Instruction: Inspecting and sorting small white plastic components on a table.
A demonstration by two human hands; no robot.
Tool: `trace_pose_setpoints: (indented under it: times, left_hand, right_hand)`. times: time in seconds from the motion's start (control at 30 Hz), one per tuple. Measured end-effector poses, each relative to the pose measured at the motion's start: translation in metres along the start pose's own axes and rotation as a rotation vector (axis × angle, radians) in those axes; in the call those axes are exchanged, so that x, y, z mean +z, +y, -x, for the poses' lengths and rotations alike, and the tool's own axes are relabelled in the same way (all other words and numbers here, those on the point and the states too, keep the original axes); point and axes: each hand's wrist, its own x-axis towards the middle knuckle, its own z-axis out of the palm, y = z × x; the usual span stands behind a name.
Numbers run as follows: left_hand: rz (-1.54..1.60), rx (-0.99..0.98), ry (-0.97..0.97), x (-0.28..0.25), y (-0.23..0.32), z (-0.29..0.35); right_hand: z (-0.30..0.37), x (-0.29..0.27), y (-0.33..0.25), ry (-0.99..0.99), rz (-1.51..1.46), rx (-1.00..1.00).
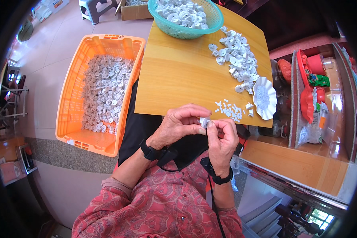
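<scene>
Between both hands, just off the table's front edge, is a small white plastic part [203,122]. My left hand [180,122] pinches it between thumb and fingers. My right hand [223,137] is closed at its other side, thumb and fingertips together; whether a tiny piece sits in them is hidden. Beyond my hands, a scatter of tiny white pieces [229,110] lies on the wooden table [178,75]. A white scalloped dish [264,98] of small clear pieces stands to their right. Farther back spreads a pile of white plastic parts [238,55].
A green basket [186,32] heaped with white parts stands at the table's far side. On the floor to the left, an orange crate [100,147] holds many similar parts. A shelf with red containers [306,104] is at the right. Cables hang from both wrist bands.
</scene>
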Motion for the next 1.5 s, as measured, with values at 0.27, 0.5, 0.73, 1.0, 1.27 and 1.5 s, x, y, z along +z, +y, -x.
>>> trace_pose_setpoints:
  times: [0.27, 0.5, 0.73, 1.0, 1.27, 1.5]
  left_hand:
    - [-0.167, 0.039, -0.049, -0.003, 0.002, 0.000]
    - [-0.193, 0.024, -0.043, -0.003, 0.000, 0.000]
    - [-0.065, -0.007, -0.006, -0.002, -0.002, 0.000]
    - [-0.121, 0.003, -0.029, 0.001, 0.001, 0.000]
    - [-0.124, 0.042, -0.062, 0.000, 0.001, -0.001]
    - [-0.103, 0.016, -0.026, 0.005, 0.004, -0.001]
  right_hand:
    - [0.001, -0.001, 0.003, -0.045, 0.003, 0.014]
    - [0.002, -0.001, 0.014, -0.096, -0.117, 0.091]
    - [0.004, -0.004, 0.017, -0.117, -0.338, 0.290]
    - [0.003, -0.001, 0.016, -0.124, -0.140, 0.083]
    - [0.001, -0.009, 0.016, -0.198, -0.586, 0.403]
    - [0.004, -0.008, 0.020, -0.188, -0.535, 0.404]
